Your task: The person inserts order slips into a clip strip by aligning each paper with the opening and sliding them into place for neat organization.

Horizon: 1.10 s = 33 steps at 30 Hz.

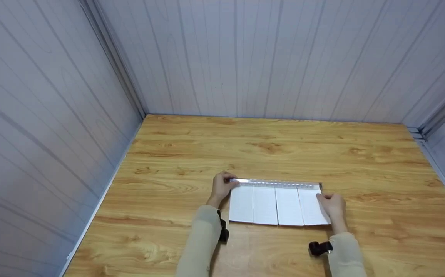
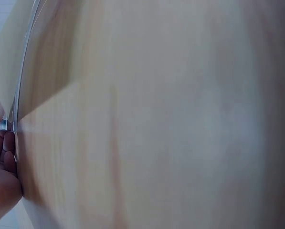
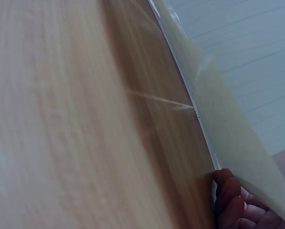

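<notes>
A wide white sheet, divided into several upright panels by thin dark lines, is held over the wooden table. Along its far edge runs a shiny clear plastic strip. My left hand pinches the far left corner, where the strip ends; in the left wrist view its thumb and fingers lie about a small shiny end piece. The right hand pinches the right edge. In the right wrist view its curled fingers hold the edge beside a cream-coloured sheet and clear plastic.
The wood-grain table stretches around the sheet. Pale panelled walls stand behind it and at both sides. A black wrist camera is on the left sleeve, and another black camera on the right.
</notes>
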{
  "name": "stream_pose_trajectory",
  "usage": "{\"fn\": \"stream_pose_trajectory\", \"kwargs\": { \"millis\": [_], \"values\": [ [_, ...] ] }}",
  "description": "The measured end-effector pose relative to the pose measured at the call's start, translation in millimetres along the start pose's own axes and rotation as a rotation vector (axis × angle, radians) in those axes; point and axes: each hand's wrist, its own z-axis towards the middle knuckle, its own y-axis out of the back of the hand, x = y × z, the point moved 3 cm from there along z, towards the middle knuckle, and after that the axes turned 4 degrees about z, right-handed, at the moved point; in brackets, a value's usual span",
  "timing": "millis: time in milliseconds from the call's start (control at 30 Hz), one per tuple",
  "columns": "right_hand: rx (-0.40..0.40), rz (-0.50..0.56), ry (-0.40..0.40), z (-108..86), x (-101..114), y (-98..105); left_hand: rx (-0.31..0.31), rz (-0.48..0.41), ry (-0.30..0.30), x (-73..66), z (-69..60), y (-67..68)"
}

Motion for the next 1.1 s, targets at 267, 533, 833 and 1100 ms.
{"fn": "stream_pose_trajectory", "kwargs": {
  "millis": [267,533,833,1100],
  "values": [
    [-0.047,-0.009,0.035,-3.7,0.0,5.7,0.013,-0.117,-0.031,-25.2,-5.5,7.6],
    [-0.107,-0.035,0.038,-6.2,-2.0,10.4,0.006,-0.099,-0.025,-34.2,-9.3,10.1],
    [-0.145,-0.085,0.144,-8.4,-0.8,15.9,0.002,-0.017,0.015,0.1,1.0,-0.1],
    [-0.127,-0.110,0.244,-6.4,7.2,21.9,0.031,-0.047,-0.003,-30.9,-8.3,9.5]
  ]
}}
